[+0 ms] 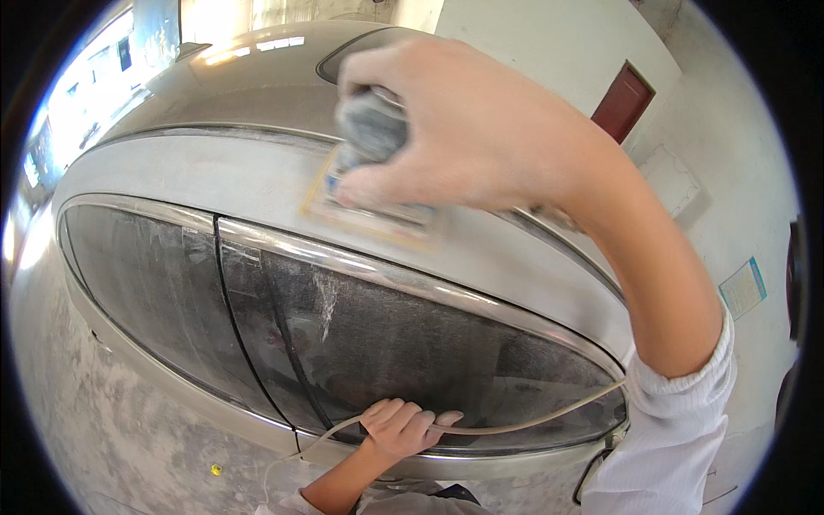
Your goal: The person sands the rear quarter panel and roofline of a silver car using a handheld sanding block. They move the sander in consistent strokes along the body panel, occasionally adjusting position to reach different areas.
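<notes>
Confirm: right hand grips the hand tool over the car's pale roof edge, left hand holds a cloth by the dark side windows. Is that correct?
Not quite: the head view shows the left hand holding a thin pale hose by the dark side windows, not a cloth. The right hand does grip the hand tool over the pale roof edge.

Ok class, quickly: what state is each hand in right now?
Left hand: closed, holding the pale hose.
Right hand: closed on a grey-topped, flat-based tool, blurred.
</notes>
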`<state>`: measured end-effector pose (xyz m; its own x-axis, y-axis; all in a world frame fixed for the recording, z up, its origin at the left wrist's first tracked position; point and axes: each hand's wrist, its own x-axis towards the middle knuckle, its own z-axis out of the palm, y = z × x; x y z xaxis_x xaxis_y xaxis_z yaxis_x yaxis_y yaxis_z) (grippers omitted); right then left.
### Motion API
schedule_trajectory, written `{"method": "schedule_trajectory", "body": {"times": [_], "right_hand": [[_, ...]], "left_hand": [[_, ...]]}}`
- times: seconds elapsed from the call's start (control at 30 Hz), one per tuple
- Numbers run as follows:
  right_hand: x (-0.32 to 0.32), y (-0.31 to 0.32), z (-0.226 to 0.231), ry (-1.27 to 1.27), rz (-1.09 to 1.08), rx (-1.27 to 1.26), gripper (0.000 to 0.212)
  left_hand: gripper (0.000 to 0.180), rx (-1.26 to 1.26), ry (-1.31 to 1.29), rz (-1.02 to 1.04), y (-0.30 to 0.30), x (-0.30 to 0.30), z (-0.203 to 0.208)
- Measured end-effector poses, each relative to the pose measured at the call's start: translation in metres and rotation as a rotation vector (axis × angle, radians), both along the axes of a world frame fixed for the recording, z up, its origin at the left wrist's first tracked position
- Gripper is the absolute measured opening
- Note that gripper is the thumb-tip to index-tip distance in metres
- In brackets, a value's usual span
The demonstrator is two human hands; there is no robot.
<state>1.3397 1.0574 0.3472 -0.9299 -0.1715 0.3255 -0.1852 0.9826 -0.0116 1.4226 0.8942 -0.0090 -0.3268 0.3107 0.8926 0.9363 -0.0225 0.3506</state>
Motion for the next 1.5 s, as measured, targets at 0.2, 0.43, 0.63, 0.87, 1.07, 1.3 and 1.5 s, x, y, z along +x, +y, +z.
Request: {"method": "schedule_trajectory", "body": {"times": [0.2, 0.43, 0.63, 0.87, 1.07, 1.3, 1.5], "right_hand": [[0.09, 0.033, -0.006, -0.075, -0.093, -0.095, 0.051], [0.142, 0.043, -0.019, 0.013, -0.145, -0.06, 0.058], [0.077, 0.015, -0.012, -0.025, -0.106, -0.04, 0.049], [0.012, -0.008, 0.0, -0.017, -0.026, 0.028, 0.043], [0.08, 0.019, -0.006, -0.089, -0.161, -0.069, 0.048], [0.161, 0.05, -0.019, -0.015, -0.191, -0.079, 0.057], [0.136, 0.043, -0.017, -0.034, -0.14, -0.075, 0.055]], "left_hand": [[0.064, 0.0, 0.011, 0.013, 0.001, -0.001, 0.0], [0.064, 0.005, 0.005, 0.003, 0.002, 0.0, 0.0], [0.062, 0.004, 0.009, -0.026, 0.002, -0.002, 0.0], [0.058, 0.008, -0.006, -0.026, 0.001, 0.0, 0.001], [0.058, -0.003, 0.014, -0.01, 0.001, 0.0, 0.002], [0.059, -0.012, 0.019, 0.028, 0.005, 0.002, 0.003], [0.055, -0.028, -0.024, -0.028, -0.001, 0.002, 0.009]]}}
